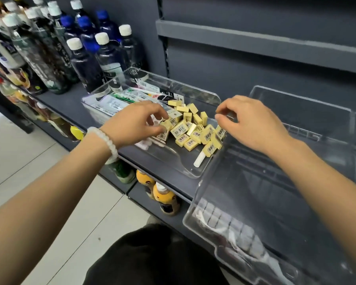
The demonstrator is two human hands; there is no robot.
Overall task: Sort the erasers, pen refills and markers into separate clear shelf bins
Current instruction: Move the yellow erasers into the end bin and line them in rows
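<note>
Picking erasers (190,128) from the mixed bin (211,95) at mid-frame, my left hand (136,122) pinches one at the pile's left edge; my right hand (253,122) hovers, fingers curled, holding nothing I can see. Next: carry it into the clear bin (296,112) at right.

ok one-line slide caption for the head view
Both hands pick through yellow erasers in a clear bin on a shop shelf.

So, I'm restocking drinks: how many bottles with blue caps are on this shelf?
3 blue-capped bottles, close together at the back left of the shelf: one left, one middle, one right. The white-capped bottles around them may hide more.
</note>
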